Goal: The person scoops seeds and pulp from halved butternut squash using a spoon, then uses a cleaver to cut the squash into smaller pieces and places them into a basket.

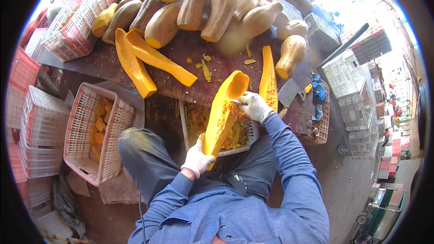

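My gloved left hand (pixel 197 158) grips the lower end of a peeled, halved butnut-shaped squash (pixel 220 112), tilted with its hollowed seed cavity at the top. Inside the cut face, stringy orange pulp shows below the smooth hollow. My gloved right hand (pixel 255 106) is closed around a small metal tool (pixel 235 101), whose tip meets the pulp; its kind is mostly hidden by the fingers. Below the squash is a white crate (pixel 251 144) with peelings and pulp in it. Another peeled piece with seed pulp (pixel 268 78) lies on the table just beyond my right hand.
Unpeeled squashes (pixel 193 1) are heaped along the far side of the dark table (pixel 176 52). Two cleaned squash pieces (pixel 135 64) lie at left. A cleaver-like blade (pixel 288 92) rests at right. A crate (pixel 73 142) with orange chunks stands by my left knee; stacked crates (pixel 356 108) stand right.
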Demonstrator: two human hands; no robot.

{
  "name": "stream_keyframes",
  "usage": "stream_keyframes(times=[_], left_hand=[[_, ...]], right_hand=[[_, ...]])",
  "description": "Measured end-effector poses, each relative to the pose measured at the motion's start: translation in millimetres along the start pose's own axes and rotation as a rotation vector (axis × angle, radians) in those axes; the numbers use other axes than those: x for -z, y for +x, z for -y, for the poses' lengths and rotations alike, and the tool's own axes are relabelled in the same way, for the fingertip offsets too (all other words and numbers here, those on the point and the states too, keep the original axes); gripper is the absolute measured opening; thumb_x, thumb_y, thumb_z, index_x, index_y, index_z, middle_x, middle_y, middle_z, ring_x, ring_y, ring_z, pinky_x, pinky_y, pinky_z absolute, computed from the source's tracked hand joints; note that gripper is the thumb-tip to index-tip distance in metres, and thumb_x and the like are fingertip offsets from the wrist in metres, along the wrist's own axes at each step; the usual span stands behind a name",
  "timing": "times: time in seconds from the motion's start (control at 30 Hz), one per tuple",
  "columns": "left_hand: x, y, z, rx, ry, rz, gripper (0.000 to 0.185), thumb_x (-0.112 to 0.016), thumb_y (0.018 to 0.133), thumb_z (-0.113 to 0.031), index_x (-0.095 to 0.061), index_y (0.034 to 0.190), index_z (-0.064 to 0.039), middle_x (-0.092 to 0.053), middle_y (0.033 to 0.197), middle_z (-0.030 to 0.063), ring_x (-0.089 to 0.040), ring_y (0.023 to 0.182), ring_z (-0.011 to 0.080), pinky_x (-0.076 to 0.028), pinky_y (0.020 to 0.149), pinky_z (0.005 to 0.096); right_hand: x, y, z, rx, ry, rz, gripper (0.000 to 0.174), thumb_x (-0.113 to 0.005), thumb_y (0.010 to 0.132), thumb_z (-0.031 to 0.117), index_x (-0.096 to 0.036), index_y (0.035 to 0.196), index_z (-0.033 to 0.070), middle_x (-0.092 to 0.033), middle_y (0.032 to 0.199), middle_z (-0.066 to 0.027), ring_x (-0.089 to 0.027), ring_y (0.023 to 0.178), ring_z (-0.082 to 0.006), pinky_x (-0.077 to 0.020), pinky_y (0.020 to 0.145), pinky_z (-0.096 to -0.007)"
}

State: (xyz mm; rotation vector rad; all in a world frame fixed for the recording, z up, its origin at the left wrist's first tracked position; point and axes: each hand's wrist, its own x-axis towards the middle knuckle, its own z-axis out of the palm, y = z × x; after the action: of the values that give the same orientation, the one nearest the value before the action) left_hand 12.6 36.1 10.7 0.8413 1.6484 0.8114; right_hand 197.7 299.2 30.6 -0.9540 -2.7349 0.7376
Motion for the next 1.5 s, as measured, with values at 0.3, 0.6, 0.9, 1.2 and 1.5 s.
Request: stream_keyframes(times=[0.3,0.6,0.9,1.2,1.5], left_hand=[[-1,-1,0,-0.055,-0.063,-0.021,0.096,-0.080,0.068,-0.016,-0.040,0.153,0.005,-0.063,0.137,0.0258,-0.062,0.127,0.0316,-0.045,0.111,0.0311],[-7,4,15,-0.088,-0.023,-0.052,0.100,-0.078,0.068,-0.016,-0.035,0.156,0.006,-0.059,0.142,0.0269,-0.060,0.131,0.0316,-0.043,0.112,0.0298],[-5,0,7,-0.092,0.082,-0.062,0.099,-0.077,0.070,-0.020,-0.036,0.157,0.004,-0.060,0.140,0.0289,-0.061,0.130,0.0354,-0.045,0.110,0.0315],[-5,3,10,-0.089,0.072,-0.042,0.098,-0.078,0.071,-0.020,-0.036,0.157,0.003,-0.059,0.141,0.0283,-0.060,0.131,0.0356,-0.045,0.111,0.0318],[-1,1,5,-0.053,0.022,-0.026,0.098,-0.080,0.069,-0.018,-0.038,0.156,0.003,-0.063,0.136,0.0270,-0.062,0.127,0.0344,-0.046,0.110,0.0325]], right_hand=[[-33,-64,63,-0.056,0.102,-0.262,0.029,-0.072,0.088,0.003,-0.075,0.117,0.004,-0.071,0.109,-0.0188,-0.072,0.100,-0.0348,-0.0576,0.088,-0.0371],[-82,-71,66,-0.357,0.603,-0.403,0.025,-0.078,0.090,0.014,-0.073,0.108,-0.002,-0.069,0.108,-0.0164,-0.071,0.097,-0.0252,-0.0555,0.087,-0.0334],[-99,-50,46,-0.475,0.451,-0.488,0.022,-0.075,0.095,0.021,-0.071,0.097,-0.001,-0.068,0.092,-0.0036,-0.061,0.072,-0.0094,-0.0524,0.065,-0.0270],[-82,-36,45,-0.516,0.774,-0.577,0.039,-0.085,0.085,0.014,-0.069,0.117,-0.001,-0.075,0.103,-0.0112,-0.070,0.084,-0.0169,-0.0593,0.077,-0.0293],[-50,-58,75,-0.470,0.781,-0.135,0.019,-0.072,0.094,0.009,-0.071,0.110,-0.001,-0.075,0.096,-0.0063,-0.069,0.082,-0.0112,-0.0555,0.073,-0.0270]])
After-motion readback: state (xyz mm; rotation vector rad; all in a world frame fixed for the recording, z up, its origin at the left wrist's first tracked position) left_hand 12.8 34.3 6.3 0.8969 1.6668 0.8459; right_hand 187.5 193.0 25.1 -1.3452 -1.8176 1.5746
